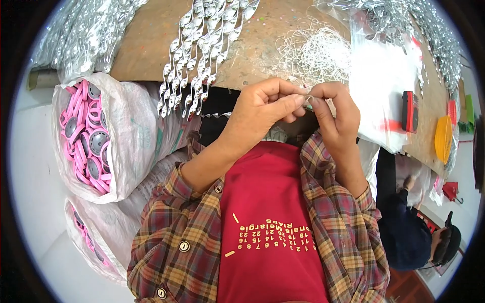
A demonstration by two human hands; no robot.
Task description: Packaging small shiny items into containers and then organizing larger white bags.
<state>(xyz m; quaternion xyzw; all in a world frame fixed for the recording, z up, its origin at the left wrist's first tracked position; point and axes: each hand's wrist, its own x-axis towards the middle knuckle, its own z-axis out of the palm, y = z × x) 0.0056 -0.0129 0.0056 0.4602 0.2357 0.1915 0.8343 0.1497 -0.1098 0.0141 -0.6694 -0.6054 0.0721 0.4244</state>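
Observation:
Just past the table's near edge, my left hand (pixel 270 104) and my right hand (pixel 337 108) meet fingertip to fingertip, both closed in a pinch. Between them shows a bit of thin pale string (pixel 308 97); most of it is hidden by the fingers. A narrow twisted silver strip (pixel 216 115) runs toward my left wrist from the left. Several shiny silver spiral strips (pixel 202 55) lie across the table and hang over its edge, left of my hands. Beyond my fingers lies a tangled heap of white string loops (pixel 318 50).
Clear plastic bags (pixel 376 81), a red and black device (pixel 410 112) and a yellow basket (pixel 443 139) lie to the right. White sacks (pixel 134 121) with pink-rimmed grey wheels (pixel 98 144) stand left. Silver strips in plastic (pixel 88 35) fill the far left. Another person (pixel 411 232) is at right.

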